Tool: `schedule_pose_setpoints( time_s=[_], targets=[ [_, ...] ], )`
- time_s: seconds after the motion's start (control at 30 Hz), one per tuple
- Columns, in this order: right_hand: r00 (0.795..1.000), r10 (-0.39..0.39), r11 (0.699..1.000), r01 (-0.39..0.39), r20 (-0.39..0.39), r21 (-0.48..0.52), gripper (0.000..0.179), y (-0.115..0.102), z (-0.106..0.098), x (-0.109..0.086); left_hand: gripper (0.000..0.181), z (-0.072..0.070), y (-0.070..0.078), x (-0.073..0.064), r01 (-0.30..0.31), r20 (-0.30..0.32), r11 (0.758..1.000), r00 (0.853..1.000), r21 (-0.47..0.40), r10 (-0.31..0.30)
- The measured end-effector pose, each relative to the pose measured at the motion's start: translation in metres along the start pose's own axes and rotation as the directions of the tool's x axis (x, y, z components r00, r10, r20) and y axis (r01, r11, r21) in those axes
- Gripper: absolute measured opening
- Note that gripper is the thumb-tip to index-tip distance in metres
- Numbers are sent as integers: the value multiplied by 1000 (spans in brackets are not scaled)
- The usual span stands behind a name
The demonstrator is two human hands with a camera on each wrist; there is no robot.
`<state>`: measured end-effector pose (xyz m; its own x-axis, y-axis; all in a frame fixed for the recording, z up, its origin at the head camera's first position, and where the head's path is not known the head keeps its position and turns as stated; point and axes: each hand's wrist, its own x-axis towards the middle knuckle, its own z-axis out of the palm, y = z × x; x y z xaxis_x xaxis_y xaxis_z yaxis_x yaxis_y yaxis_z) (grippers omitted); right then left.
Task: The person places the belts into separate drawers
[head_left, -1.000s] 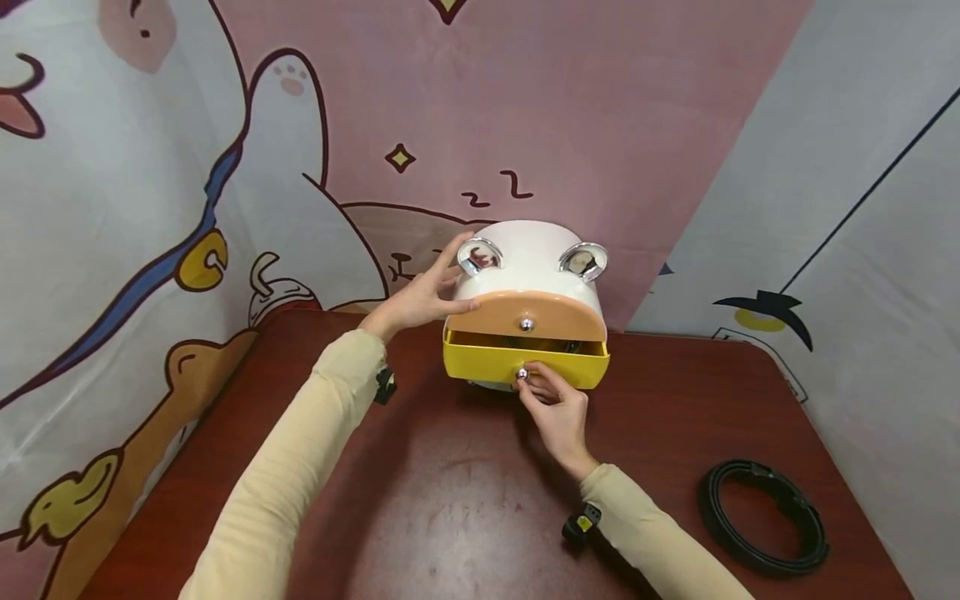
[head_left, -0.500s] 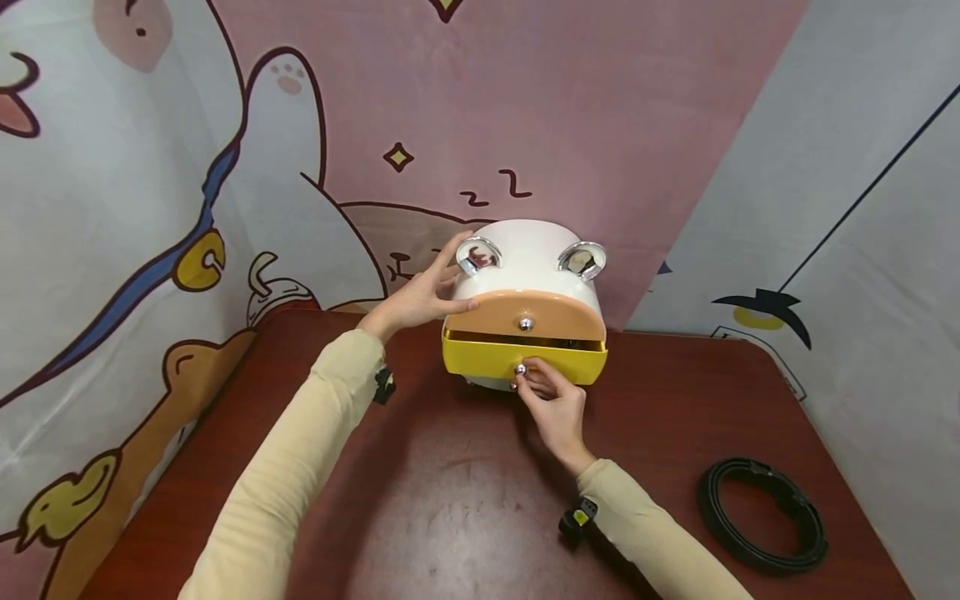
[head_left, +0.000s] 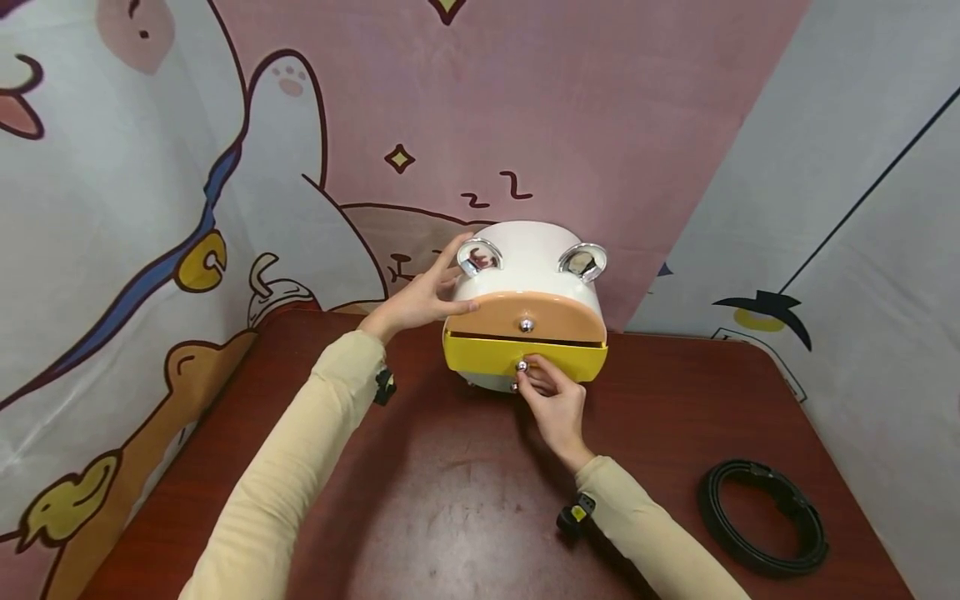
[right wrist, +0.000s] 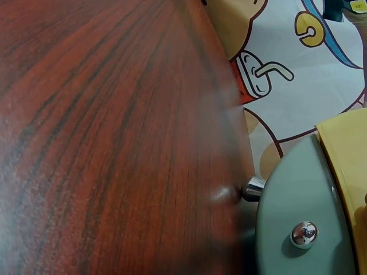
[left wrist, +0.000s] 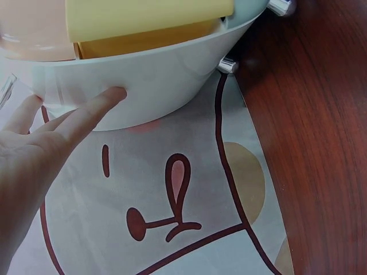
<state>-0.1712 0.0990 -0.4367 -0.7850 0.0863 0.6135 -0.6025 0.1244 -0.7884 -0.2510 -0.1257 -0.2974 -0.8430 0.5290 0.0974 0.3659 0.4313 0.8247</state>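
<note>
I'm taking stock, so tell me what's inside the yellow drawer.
The yellow drawer is almost closed: only a narrow dark slit shows beneath the orange drawer; any contents are covered from view.

Small letter "z" (head_left: 476,200) and larger "z" (head_left: 515,185) on pink backdrop (head_left: 600,125), yellow tag (right wrist: 358,7) lettering too small to read

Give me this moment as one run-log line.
left hand: on side of white cabinet | right hand: pinches knob of yellow drawer | yellow drawer: slightly open | orange drawer: closed | black coil: on table
</note>
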Motion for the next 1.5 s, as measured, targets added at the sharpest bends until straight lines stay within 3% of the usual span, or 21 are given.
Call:
schedule_pose_setpoints(
  time_s=[0.4, 0.63, 1.0, 1.5],
  targets=[
    [999, 22, 1000, -22, -46, -15, 24, 3, 2, 3, 97, 2, -3, 1, -12, 0, 1000, 1000, -6, 12],
    [998, 25, 1000, -26, -62, -9, 24, 4, 4, 4, 101, 4, -36, 18, -29, -17, 999, 999, -15, 29],
    [996, 80, 997, -80, -49, 2, 25, 1, 4, 10, 98, 4, -33, 16, -22, -37, 1000, 999, 3, 22],
    [997, 77, 997, -77, -20, 26, 26, 4, 1, 9, 99, 4, -36, 17, -30, -38, 1000, 999, -7, 30]
  ],
)
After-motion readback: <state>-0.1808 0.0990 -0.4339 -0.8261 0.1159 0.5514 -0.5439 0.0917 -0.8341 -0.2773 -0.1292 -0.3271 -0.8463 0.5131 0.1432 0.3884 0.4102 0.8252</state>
